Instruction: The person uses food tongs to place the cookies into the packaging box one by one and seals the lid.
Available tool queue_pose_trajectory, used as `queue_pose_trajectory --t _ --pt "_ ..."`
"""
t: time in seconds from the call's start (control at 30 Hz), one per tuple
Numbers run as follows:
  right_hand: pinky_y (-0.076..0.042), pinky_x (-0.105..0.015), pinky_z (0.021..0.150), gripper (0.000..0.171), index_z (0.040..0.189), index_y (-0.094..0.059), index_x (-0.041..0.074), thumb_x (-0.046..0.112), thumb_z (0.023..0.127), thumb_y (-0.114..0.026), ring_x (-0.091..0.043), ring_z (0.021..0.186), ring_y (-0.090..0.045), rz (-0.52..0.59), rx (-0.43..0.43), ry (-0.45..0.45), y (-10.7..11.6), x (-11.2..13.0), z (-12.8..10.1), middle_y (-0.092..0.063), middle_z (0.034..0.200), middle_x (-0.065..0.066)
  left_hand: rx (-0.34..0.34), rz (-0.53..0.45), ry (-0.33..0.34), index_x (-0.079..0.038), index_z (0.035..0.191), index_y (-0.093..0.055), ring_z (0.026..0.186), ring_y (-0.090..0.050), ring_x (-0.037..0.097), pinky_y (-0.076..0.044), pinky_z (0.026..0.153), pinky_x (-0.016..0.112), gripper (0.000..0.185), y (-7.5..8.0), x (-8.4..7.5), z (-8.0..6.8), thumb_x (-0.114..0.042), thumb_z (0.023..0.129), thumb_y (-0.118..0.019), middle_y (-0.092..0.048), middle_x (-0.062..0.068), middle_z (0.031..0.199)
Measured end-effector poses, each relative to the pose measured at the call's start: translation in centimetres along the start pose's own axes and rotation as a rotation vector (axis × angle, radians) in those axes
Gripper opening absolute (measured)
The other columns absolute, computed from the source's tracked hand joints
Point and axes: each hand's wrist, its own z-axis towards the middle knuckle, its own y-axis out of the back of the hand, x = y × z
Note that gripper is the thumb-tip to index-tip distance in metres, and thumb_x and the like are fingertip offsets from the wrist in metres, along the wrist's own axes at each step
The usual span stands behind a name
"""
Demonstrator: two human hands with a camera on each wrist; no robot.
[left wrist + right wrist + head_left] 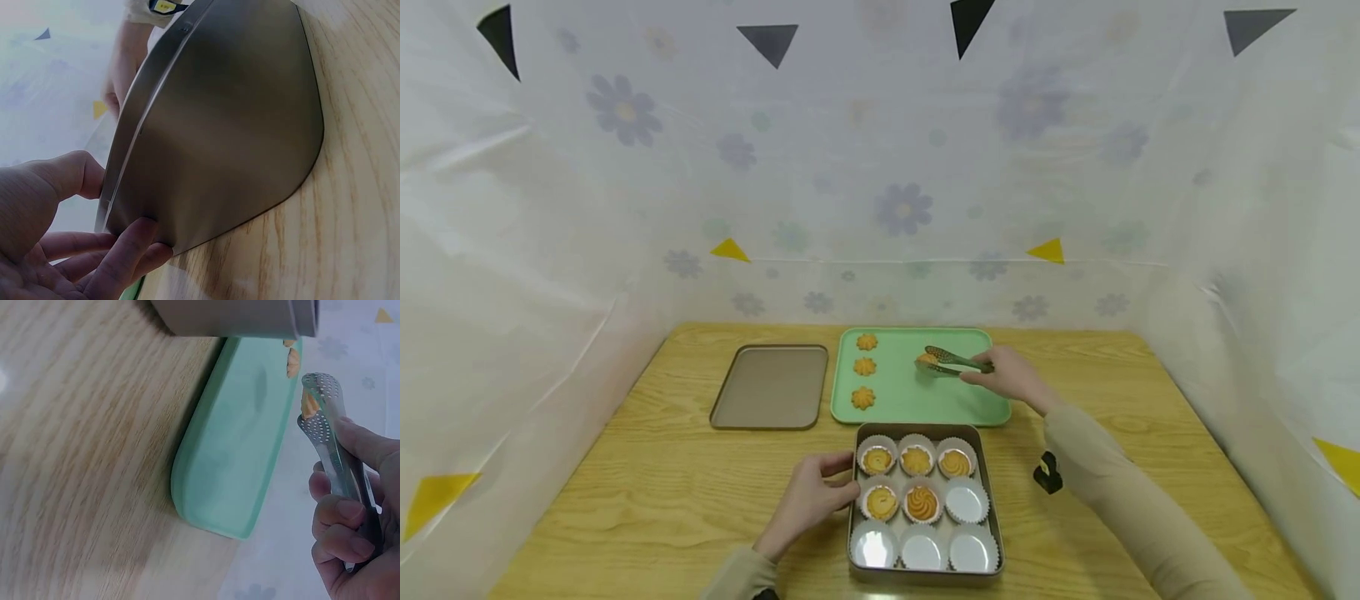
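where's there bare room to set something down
The brown tray is bare; so are the wooden table left of the left hand and its right side past the right sleeve. Crowded: the box of paper cups, and where the right hand holds tongs over the green tray.

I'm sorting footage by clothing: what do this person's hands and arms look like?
The left hand and right hand are ungloved, no rings visible. The left sleeve and right sleeve are plain beige. A black attachment at the right one has a yellow marking; a black piece at the left one is cut off.
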Motion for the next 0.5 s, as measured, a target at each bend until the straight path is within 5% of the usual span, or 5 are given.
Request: queue_pose_trajectory --t 0.2,0.4,0.5 --pt "-0.042 -0.026 0.058 0.046 0.123 -0.068 -0.006 0.031 0.096 -0.067 -0.011 0.062 -0.048 -0.007 -0.006 0.076 0.9 0.2 -2.5 -0.074 0.093 -0.014 0.0 0.0 0.008 0.019 0.133 -0.052 0.112 -0.067 0.048 -0.065 0.087 0.032 0.058 0.0 -0.1 -0.1 -0.001 0.082 -0.068 -0.058 0.04 0.131" --pt "-0.051 -0.028 0.068 0.046 0.123 -0.07 -0.003 0.033 0.095 -0.068 -0.012 0.085 -0.066 -0.01 0.009 0.167 1.8 0.2 -5.3 -0.076 0.109 -0.016 -0.003 0.0 0.019 0.019 0.133 -0.052 0.112 -0.067 0.048 -0.065 0.086 0.032 0.058 0.0 -0.3 -0.2 -0.002 0.082 -0.069 -0.058 0.039 0.131" --pt "-0.047 -0.023 0.063 0.045 0.122 -0.069 -0.004 0.032 0.094 -0.069 -0.009 0.081 -0.062 0.01 0.037 0.2 2.5 0.2 -6.6 -0.075 0.114 -0.019 -0.007 0.006 0.017 0.019 0.133 -0.052 0.112 -0.067 0.048 -0.065 0.086 0.032 0.059 0.0 -0.3 -0.2 -0.002 0.081 -0.07 -0.058 0.04 0.131"
